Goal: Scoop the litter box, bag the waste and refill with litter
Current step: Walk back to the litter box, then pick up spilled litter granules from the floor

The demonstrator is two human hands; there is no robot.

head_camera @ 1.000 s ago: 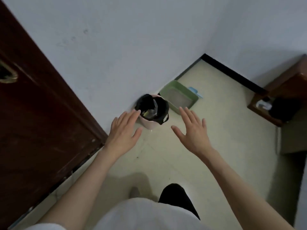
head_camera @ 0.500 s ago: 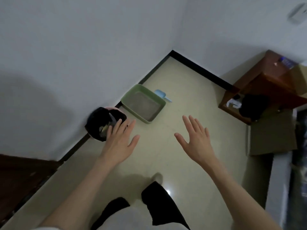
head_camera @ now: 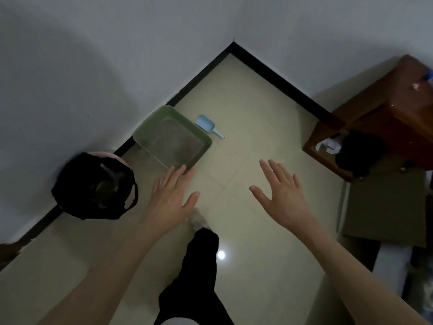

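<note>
Both the left hand (head_camera: 172,202) and right hand (head_camera: 284,195) are hovering with fingers spread wide and holding nothing, while the blue scoop (head_camera: 207,125), probably light, stiff plastic best gripped by its thin handle, is lying on the floor just beside the green litter box (head_camera: 206,139) by the wall.

the left hand (head_camera: 172,198) is covering the six o'clock corner of the litter box (head_camera: 150,123), and its fingertips are hiding that rim. the bin (head_camera: 70,184)'s contents are lying too dark under its black bag to tell. at three o'clock the wooden cabinet (head_camera: 386,109) is running off the edge, its shelf items blurring together.
</note>
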